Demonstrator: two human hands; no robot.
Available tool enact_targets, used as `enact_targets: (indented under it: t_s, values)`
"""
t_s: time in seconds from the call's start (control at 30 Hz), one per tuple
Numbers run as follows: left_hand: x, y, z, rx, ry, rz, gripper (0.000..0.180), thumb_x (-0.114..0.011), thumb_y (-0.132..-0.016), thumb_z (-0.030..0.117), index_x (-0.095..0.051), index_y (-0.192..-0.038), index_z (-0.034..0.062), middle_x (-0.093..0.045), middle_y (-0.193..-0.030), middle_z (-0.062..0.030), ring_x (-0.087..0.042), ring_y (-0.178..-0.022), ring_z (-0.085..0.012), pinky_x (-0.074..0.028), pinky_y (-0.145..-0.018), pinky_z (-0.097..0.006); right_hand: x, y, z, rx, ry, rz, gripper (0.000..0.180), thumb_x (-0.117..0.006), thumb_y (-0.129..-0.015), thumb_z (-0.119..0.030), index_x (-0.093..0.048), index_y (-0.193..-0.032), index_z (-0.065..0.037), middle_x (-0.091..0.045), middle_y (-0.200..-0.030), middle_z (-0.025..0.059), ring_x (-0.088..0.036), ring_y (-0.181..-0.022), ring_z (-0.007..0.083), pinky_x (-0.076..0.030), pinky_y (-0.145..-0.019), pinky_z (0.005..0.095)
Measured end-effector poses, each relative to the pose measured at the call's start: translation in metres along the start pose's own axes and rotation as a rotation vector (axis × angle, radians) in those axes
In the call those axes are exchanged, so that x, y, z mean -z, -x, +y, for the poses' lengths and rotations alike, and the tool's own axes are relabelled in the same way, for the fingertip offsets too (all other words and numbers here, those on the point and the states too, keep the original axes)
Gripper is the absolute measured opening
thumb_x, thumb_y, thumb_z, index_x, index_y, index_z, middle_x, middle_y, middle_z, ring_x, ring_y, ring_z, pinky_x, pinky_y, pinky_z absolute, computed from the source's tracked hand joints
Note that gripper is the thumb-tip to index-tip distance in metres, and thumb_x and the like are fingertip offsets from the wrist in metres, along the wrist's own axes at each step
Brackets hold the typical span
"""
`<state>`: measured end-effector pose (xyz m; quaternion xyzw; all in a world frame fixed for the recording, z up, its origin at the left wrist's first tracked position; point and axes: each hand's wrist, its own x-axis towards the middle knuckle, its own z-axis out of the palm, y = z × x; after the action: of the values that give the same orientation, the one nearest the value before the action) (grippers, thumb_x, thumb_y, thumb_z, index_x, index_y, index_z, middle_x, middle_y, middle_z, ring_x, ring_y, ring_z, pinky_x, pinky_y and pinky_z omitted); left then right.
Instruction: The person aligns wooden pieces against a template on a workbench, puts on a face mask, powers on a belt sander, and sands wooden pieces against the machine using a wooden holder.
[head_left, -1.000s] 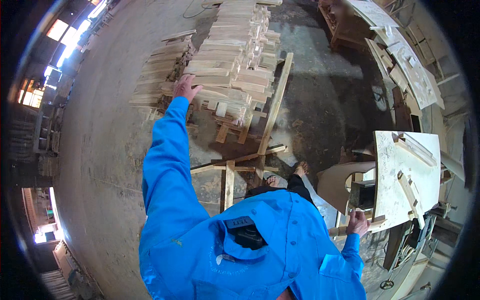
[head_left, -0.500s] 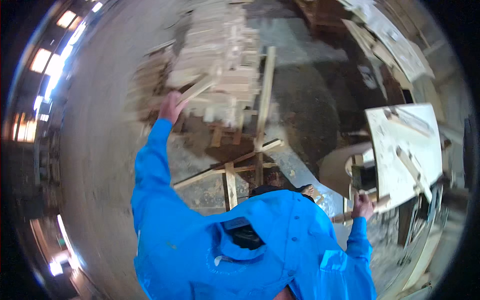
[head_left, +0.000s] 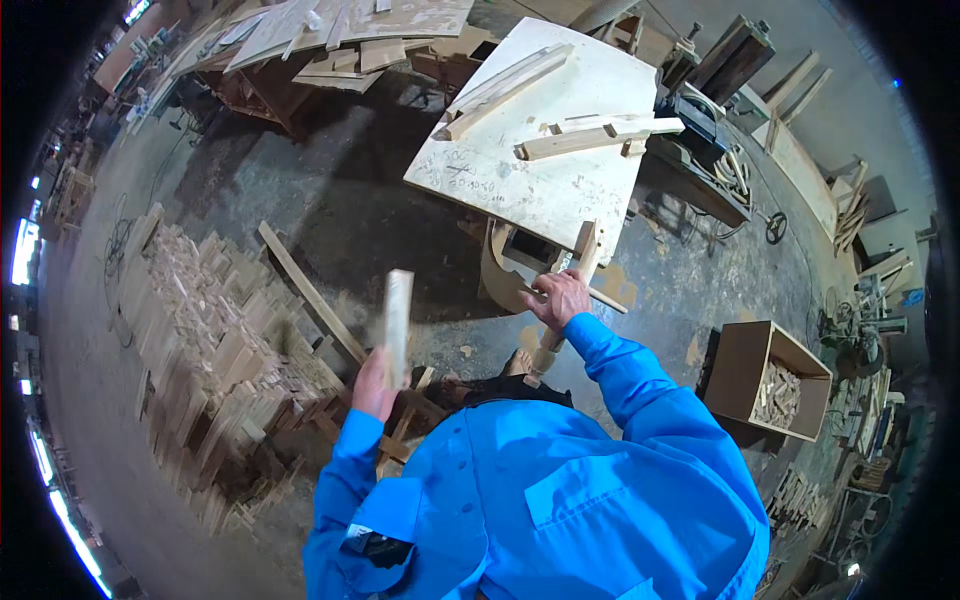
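Our left hand (head_left: 374, 388) is closed around a short pale wooden slat (head_left: 398, 328), held upright above the dark concrete floor (head_left: 380, 210), just right of the big stack of cut wooden pieces (head_left: 215, 345). Our right hand (head_left: 560, 297) grips a thin wooden stick (head_left: 588, 262) at the near edge of the pale plywood worktop (head_left: 540, 150), where several longer wooden battens (head_left: 590, 138) lie. One slat is in hand and off the stack; most pieces remain there. The right fingers' hold is partly hidden, and the open cardboard box (head_left: 768, 378) at right is hard to read inside.
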<state>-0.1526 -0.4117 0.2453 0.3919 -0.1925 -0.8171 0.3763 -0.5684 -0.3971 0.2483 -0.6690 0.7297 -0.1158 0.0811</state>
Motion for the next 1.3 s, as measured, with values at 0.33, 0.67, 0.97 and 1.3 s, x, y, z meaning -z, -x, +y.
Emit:
enact_targets:
  t_s: [0.33,0.67,0.97,1.3]
  values:
    - [-0.193,-0.086,-0.036,-0.249,-0.74,-0.024,0.05,-0.066,-0.1,0.011,-0.053,-0.148,0.0048,-0.065,-0.122,-0.006,-0.063,-0.105,-0.0125,-0.056,-0.086,-0.031,0.018,-0.008,-0.021,-0.234,-1.044,0.075,0.045,-0.064,-0.102,-0.041,-0.069,-0.128,-0.004,-0.076,-0.102,0.0176,-0.073,-0.103,0.0276,-0.053,-0.095,0.0401]
    - [-0.208,-0.158,-0.04,-0.441,-1.132,-0.226,0.051,-0.085,-0.085,0.026,-0.066,-0.126,0.0023,-0.067,-0.128,-0.0179,-0.068,-0.111,-0.0258,-0.057,-0.091,-0.039,-0.003,-0.014,0.02,-0.399,-1.536,0.062,0.039,-0.06,-0.106,-0.022,-0.06,-0.135,0.004,-0.072,-0.112,0.0089,-0.066,-0.099,0.0141,-0.053,-0.088,0.0305]
    - [-0.208,-0.376,0.103,-1.056,-1.663,0.36,0.056,-0.076,-0.089,0.042,-0.066,-0.127,0.002,-0.069,-0.111,-0.0189,-0.065,-0.109,-0.0375,-0.051,-0.095,-0.047,0.034,0.007,0.007,-0.564,-1.622,-0.009,0.038,-0.057,-0.108,-0.021,-0.06,-0.14,0.0,-0.067,-0.119,0.0017,-0.059,-0.105,0.0086,-0.047,-0.092,0.0258]
    - [-0.204,-0.433,0.12,-0.593,-1.539,-0.051,0.032,-0.072,-0.096,0.03,-0.07,-0.11,0.0017,-0.072,-0.1,-0.0136,-0.07,-0.092,-0.0235,-0.055,-0.081,-0.039,0.027,-0.043,-0.035,-0.621,-1.598,0.144,0.043,-0.06,-0.107,-0.021,-0.056,-0.145,-0.002,-0.062,-0.101,-0.0043,-0.052,-0.086,0.0047,-0.044,-0.078,0.0229]
